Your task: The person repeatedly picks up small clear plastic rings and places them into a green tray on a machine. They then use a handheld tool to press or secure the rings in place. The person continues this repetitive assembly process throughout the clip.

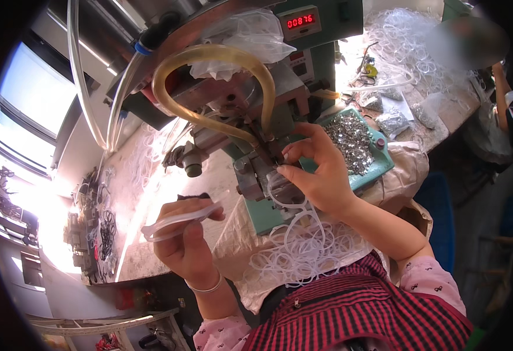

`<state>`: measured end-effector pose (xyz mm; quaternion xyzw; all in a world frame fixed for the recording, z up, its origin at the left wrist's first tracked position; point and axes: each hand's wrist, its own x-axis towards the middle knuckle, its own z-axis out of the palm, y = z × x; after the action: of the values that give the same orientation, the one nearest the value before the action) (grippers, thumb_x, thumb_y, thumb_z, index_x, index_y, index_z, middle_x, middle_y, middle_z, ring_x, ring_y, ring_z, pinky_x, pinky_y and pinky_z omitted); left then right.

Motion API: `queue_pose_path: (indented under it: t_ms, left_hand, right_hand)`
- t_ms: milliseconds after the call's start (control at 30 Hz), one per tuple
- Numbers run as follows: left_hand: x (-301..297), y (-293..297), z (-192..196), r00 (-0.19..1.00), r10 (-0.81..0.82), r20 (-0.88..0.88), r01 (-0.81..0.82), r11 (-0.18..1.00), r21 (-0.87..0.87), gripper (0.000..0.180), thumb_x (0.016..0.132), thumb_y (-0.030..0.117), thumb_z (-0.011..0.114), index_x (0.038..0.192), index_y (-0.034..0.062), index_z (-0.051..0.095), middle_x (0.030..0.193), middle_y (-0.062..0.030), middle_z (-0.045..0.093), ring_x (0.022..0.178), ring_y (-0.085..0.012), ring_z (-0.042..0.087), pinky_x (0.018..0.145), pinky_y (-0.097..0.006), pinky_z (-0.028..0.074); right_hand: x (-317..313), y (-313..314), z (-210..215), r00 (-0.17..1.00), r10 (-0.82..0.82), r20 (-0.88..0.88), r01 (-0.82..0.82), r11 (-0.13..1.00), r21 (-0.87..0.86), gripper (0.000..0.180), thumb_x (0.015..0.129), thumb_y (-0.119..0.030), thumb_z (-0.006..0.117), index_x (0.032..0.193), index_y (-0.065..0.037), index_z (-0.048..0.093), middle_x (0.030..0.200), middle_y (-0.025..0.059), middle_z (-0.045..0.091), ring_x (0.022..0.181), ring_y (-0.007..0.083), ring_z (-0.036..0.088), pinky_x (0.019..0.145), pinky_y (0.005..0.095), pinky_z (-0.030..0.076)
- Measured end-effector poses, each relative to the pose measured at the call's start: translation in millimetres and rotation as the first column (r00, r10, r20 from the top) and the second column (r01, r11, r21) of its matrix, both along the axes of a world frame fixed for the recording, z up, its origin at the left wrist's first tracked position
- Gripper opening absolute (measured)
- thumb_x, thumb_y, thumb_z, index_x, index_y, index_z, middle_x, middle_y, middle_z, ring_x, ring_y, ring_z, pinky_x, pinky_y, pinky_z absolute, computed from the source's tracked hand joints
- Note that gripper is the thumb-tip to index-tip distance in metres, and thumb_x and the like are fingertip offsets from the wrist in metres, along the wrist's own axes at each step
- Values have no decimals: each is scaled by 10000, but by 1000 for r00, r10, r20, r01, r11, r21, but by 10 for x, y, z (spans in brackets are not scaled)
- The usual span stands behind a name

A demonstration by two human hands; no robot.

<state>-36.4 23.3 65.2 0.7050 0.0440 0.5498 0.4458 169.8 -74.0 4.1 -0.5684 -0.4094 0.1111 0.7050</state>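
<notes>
My left hand (189, 254) is closed around a translucent white plastic strap (177, 220), bent in a loop, left of the press. Something dark covers part of its fingertips. My right hand (329, 175) pinches with thumb and forefinger at the working head of a green bench press (262, 216). From that pinch a white plastic loop (281, 202) hangs down; the exact grip point is partly hidden by the fingers. Below, a tangled heap of white plastic loops (303, 251) lies on tan cloth (233, 245) over my lap.
A green tray (383, 165) full of small metal pieces stands right of the press. A yellowish hose (171, 64) curves before the press head. Behind are bags of metal parts (392, 121) and a large pile of clear loops (402, 47). Another person's arm (500, 96) shows at far right.
</notes>
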Motion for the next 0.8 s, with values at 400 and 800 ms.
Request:
queue_pose_path:
  t_ms: [400, 800]
  left_hand:
    - [-162, -77, -124, 915, -127, -382, 94, 990, -103, 416, 1053, 233, 482, 804, -64, 633, 734, -181, 672, 658, -216, 603, 644, -324, 483]
    - [-1389, -501, -2398, 611, -534, -585, -348, 482, -804, 386, 1086, 258, 525, 1394, 29, 564, 1329, -55, 612, 1183, -172, 594, 970, -337, 488]
  right_hand:
    - [46, -549, 64, 844, -114, 524, 143, 990, -15, 460, 865, -100, 739, 1293, 6, 609, 1221, 166, 694, 1225, 326, 626, 1018, 408, 497]
    - [869, -3827, -2589, 739, -413, 533, 536, -119, -836, 668, 839, -323, 764, 1431, -104, 545, 1439, 220, 554, 1331, 403, 521, 1092, 474, 453]
